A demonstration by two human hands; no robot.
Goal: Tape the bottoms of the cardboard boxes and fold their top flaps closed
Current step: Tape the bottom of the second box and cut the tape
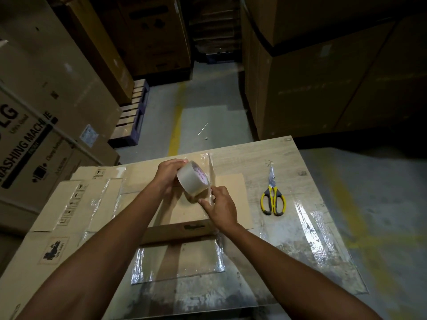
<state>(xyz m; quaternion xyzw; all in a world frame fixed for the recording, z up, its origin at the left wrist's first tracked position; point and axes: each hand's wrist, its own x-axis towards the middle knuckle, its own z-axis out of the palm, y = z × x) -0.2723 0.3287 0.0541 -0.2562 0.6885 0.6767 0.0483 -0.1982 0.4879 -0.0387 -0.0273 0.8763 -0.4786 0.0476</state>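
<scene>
1. Wood-grain table (300, 158) across the lower centre.
2. Flattened cardboard boxes (69, 204) stacked at lower left.
3. Cardboard box (184, 213) at frame centre, on the table under both hands.
4. Left hand (169, 174) curled round the clear packing tape roll (193, 179), above the box.
5. Right hand (221, 209) pinching the tape's loose end beside the roll.
6. Yellow-handled scissors (273, 197) right of centre, apart from the box.

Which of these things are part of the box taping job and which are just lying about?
In the job: tape roll, held by left hand, right hand pinching its end; cardboard box beneath; flattened boxes; likely scissors.
Lying about: washing machine carton, pallet, tape strips on table.
</scene>
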